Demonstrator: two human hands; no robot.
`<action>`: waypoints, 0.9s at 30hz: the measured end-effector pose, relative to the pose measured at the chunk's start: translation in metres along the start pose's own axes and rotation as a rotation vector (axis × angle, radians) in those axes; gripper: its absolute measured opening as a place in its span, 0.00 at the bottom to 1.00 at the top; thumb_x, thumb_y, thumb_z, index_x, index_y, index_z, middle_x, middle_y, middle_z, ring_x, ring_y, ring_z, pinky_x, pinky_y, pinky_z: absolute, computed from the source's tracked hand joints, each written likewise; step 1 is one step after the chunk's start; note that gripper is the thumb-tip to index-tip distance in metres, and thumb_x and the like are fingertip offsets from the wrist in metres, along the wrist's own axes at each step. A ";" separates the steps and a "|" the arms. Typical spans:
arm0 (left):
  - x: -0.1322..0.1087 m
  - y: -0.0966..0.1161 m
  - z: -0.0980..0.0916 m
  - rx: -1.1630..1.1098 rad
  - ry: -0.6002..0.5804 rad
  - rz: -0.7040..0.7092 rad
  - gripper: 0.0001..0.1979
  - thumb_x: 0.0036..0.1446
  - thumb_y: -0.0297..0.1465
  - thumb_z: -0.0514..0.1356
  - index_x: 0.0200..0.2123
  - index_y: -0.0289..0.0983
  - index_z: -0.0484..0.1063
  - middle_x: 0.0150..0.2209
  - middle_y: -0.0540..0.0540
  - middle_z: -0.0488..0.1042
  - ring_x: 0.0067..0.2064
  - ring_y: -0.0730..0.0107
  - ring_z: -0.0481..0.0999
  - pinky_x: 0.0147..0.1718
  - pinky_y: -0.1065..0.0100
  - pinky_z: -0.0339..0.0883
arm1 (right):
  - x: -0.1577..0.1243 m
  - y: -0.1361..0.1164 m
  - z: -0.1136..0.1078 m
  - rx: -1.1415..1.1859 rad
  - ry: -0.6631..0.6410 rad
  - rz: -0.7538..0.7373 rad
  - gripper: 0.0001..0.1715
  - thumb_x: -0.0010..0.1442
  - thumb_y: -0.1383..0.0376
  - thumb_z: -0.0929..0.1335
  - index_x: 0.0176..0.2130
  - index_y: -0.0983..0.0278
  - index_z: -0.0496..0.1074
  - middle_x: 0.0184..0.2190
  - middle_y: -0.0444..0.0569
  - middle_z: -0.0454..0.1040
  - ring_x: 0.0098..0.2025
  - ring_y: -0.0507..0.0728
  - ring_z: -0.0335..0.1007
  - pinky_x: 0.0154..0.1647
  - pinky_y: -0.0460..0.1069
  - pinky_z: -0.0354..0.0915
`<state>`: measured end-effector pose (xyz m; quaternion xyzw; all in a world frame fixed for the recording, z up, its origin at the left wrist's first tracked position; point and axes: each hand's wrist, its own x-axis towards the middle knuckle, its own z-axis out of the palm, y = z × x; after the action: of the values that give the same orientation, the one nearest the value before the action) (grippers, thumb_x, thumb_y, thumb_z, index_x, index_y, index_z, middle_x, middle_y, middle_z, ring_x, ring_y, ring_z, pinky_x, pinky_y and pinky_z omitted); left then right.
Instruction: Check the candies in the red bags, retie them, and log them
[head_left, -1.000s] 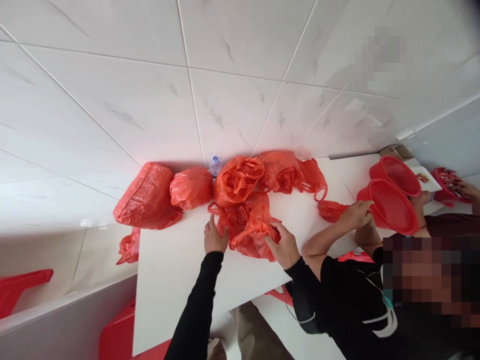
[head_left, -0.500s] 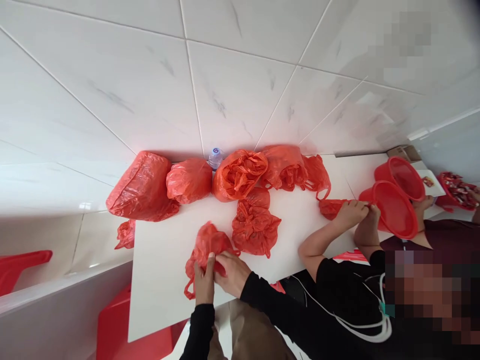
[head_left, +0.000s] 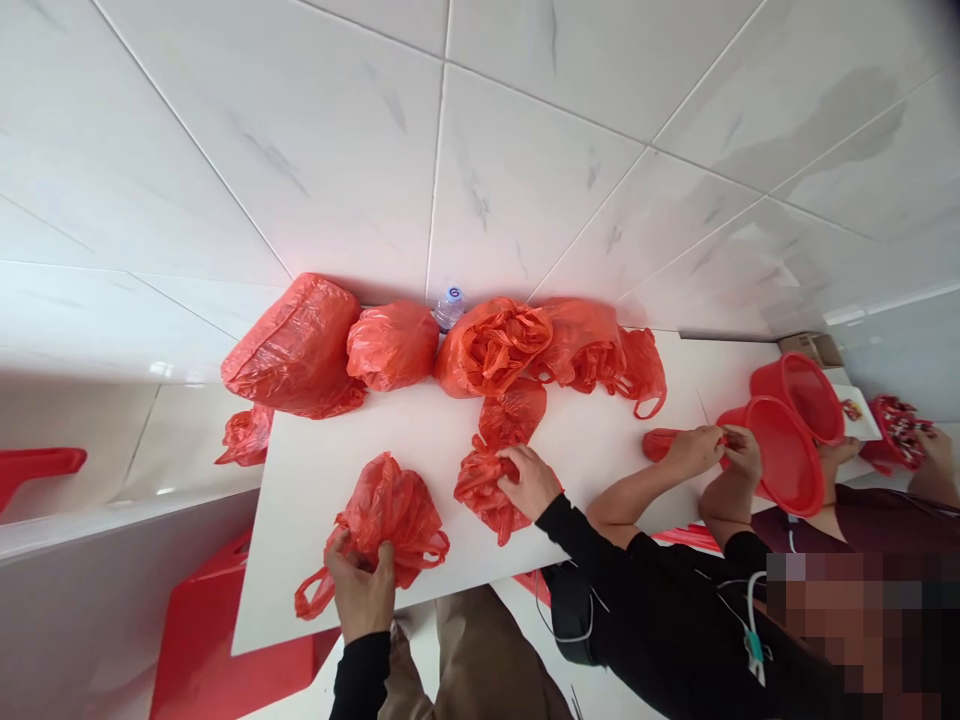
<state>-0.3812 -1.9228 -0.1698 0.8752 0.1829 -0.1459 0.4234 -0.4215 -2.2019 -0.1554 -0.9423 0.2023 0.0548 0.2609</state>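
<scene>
At the table's near edge, my left hand (head_left: 364, 590) has its thumb and fingers closed on a crumpled red plastic bag (head_left: 394, 510). One loop handle of that bag hangs out to the left. My right hand (head_left: 531, 482) reaches to a second bunched red plastic bag (head_left: 484, 490), its fingertips pinching the gathered top. Just behind this one lies a smaller red bundle (head_left: 514, 410), touching it. What the bags contain is hidden by the plastic.
Filled red bags (head_left: 300, 345) line the tiled wall, with a water bottle (head_left: 449, 308) among them. To my right, a co-worker's hands (head_left: 701, 452) handle a red bag. Beyond are red basins (head_left: 784, 455) and another person. A red stool (head_left: 232, 620) stands below the white table (head_left: 292, 500).
My hands have moved apart. The left has shifted left with its bag, while the right has let go of that bag and taken hold of the second one.
</scene>
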 end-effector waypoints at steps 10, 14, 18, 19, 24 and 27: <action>-0.028 0.017 0.033 0.310 -0.102 0.327 0.19 0.62 0.30 0.51 0.51 0.41 0.78 0.34 0.47 0.60 0.32 0.65 0.67 0.34 0.62 0.65 | 0.085 0.036 -0.006 -0.061 -0.026 0.062 0.14 0.64 0.60 0.70 0.48 0.63 0.73 0.49 0.51 0.72 0.48 0.59 0.70 0.50 0.58 0.69; -0.052 0.026 0.064 0.488 -0.122 0.429 0.19 0.61 0.37 0.56 0.51 0.36 0.77 0.39 0.38 0.65 0.43 0.51 0.69 0.44 0.51 0.63 | 0.061 0.056 -0.024 -0.026 0.102 0.163 0.17 0.65 0.58 0.70 0.50 0.64 0.71 0.50 0.51 0.72 0.49 0.60 0.70 0.51 0.59 0.69; -0.079 0.036 0.109 0.584 -0.207 0.521 0.29 0.59 0.47 0.59 0.56 0.32 0.71 0.50 0.31 0.69 0.52 0.42 0.68 0.52 0.41 0.59 | 0.032 0.073 -0.016 0.054 0.178 0.272 0.16 0.65 0.58 0.70 0.48 0.65 0.72 0.47 0.50 0.74 0.47 0.59 0.72 0.50 0.59 0.70; -0.084 0.038 0.121 0.593 -0.235 0.543 0.30 0.59 0.48 0.60 0.57 0.33 0.70 0.53 0.32 0.68 0.54 0.43 0.68 0.54 0.40 0.58 | 0.027 0.077 -0.009 0.080 0.186 0.296 0.15 0.66 0.58 0.70 0.48 0.65 0.72 0.46 0.50 0.74 0.46 0.58 0.73 0.49 0.58 0.71; -0.081 0.041 0.159 0.587 -0.370 0.648 0.21 0.63 0.39 0.61 0.56 0.37 0.69 0.57 0.40 0.70 0.57 0.53 0.71 0.56 0.44 0.64 | 0.003 0.086 0.018 0.219 0.208 0.381 0.15 0.67 0.57 0.69 0.45 0.66 0.73 0.41 0.48 0.75 0.40 0.55 0.74 0.43 0.54 0.72; -0.062 0.034 0.151 0.558 -0.413 0.664 0.17 0.63 0.37 0.61 0.53 0.36 0.71 0.53 0.41 0.73 0.52 0.57 0.74 0.51 0.49 0.70 | -0.013 0.088 0.013 0.294 0.236 0.421 0.15 0.66 0.56 0.69 0.43 0.66 0.73 0.38 0.47 0.75 0.37 0.55 0.73 0.41 0.53 0.71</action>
<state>-0.4369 -2.0743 -0.2114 0.9193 -0.2405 -0.2171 0.2234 -0.4689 -2.2596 -0.2049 -0.8313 0.4286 -0.0325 0.3524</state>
